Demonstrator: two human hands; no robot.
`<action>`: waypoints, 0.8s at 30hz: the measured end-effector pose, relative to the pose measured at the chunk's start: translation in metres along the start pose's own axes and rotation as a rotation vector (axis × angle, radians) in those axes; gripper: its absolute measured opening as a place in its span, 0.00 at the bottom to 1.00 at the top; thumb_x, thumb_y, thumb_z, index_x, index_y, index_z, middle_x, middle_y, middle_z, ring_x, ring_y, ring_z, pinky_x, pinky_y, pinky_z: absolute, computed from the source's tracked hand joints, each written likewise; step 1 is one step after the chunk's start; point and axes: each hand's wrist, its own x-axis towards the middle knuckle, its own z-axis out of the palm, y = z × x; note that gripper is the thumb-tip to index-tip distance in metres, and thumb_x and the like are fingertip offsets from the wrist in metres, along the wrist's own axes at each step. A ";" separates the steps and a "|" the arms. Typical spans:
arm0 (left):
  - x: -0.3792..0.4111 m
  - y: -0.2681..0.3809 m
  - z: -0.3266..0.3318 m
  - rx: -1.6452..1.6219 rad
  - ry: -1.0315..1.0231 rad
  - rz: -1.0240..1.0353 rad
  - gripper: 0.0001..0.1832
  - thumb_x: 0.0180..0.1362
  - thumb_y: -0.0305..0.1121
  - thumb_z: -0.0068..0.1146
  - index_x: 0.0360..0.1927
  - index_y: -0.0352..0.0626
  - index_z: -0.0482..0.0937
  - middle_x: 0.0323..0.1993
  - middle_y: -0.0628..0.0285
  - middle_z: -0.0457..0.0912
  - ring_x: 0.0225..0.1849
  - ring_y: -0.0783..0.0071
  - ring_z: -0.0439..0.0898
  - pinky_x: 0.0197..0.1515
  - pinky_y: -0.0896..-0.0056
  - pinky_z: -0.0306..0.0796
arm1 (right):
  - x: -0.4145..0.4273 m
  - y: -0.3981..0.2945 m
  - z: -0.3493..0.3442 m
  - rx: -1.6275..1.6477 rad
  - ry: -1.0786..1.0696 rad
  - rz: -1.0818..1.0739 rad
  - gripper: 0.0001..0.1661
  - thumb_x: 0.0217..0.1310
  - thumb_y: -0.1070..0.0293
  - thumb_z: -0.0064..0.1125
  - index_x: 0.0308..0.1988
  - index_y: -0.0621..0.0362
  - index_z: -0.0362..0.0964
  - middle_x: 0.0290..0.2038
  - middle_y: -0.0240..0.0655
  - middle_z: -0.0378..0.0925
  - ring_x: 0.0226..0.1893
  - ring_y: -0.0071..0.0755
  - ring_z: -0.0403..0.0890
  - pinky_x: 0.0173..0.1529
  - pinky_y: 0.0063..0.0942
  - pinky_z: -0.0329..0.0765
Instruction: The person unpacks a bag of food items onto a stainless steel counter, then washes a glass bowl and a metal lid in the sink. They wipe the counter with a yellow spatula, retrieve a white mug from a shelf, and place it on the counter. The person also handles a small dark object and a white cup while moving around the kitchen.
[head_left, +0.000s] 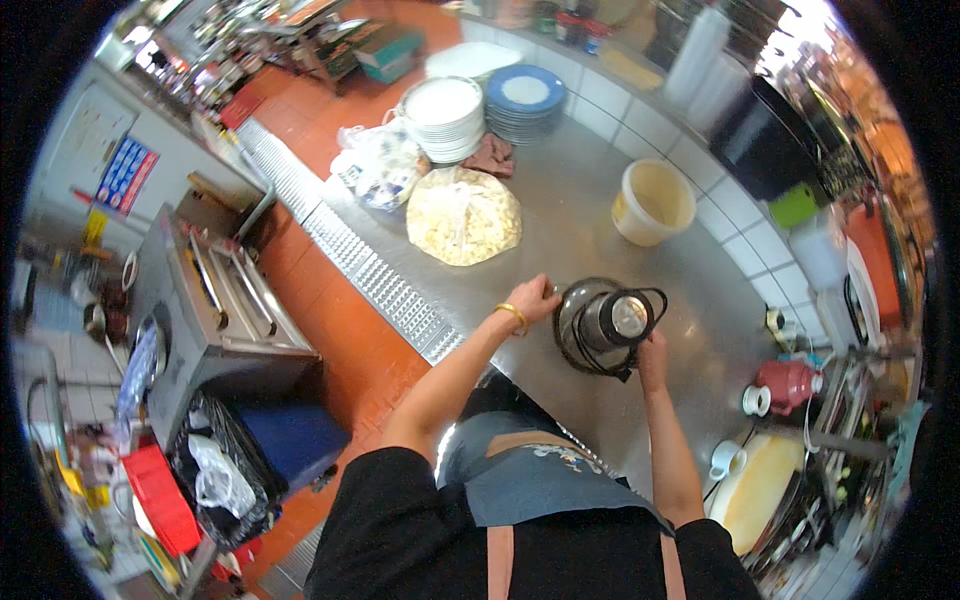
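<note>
A round appliance with a black motor housing and a shiny metal top (628, 316), perhaps a food chopper's head, stands on the stainless steel counter (570, 187), with a black cord looped around it. Beneath it is a wide round base or lid (574, 300). My left hand (537, 298), with a gold bangle at the wrist, has its fingers at the left rim of this round part; its exact hold is unclear. My right hand (651, 360) grips the appliance's right side near the black handle or cord. A clear bag of pale chopped pieces (463, 217) lies farther back.
A white plastic bucket (654, 202) stands near the tiled wall. White plates (442, 112), blue-rimmed plates (525, 94), a brown cloth (491, 155) and a plastic bag (382, 165) are at the back. A mug (727, 459), a pink thermos (786, 384) and a cutting board (757, 491) are at the right.
</note>
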 end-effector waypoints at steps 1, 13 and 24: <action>-0.019 -0.003 -0.003 -0.102 -0.046 -0.053 0.20 0.59 0.43 0.54 0.46 0.39 0.71 0.31 0.52 0.82 0.30 0.63 0.82 0.35 0.63 0.76 | 0.001 -0.011 0.003 -0.083 -0.019 -0.080 0.16 0.62 0.63 0.50 0.44 0.62 0.76 0.30 0.41 0.79 0.31 0.34 0.79 0.36 0.29 0.71; -0.197 0.010 0.063 -0.545 0.301 -0.276 0.12 0.64 0.36 0.51 0.39 0.38 0.66 0.21 0.60 0.76 0.21 0.72 0.77 0.25 0.69 0.71 | 0.002 -0.045 0.023 -0.256 -0.409 -0.552 0.20 0.56 0.58 0.56 0.37 0.66 0.77 0.32 0.44 0.82 0.33 0.32 0.82 0.41 0.30 0.75; -0.363 0.001 0.086 -0.889 0.782 -0.371 0.10 0.64 0.33 0.51 0.37 0.40 0.65 0.19 0.63 0.75 0.19 0.77 0.75 0.22 0.72 0.68 | -0.102 -0.150 0.133 -0.116 -0.761 -0.941 0.14 0.61 0.61 0.56 0.31 0.63 0.77 0.22 0.39 0.73 0.26 0.36 0.76 0.33 0.31 0.70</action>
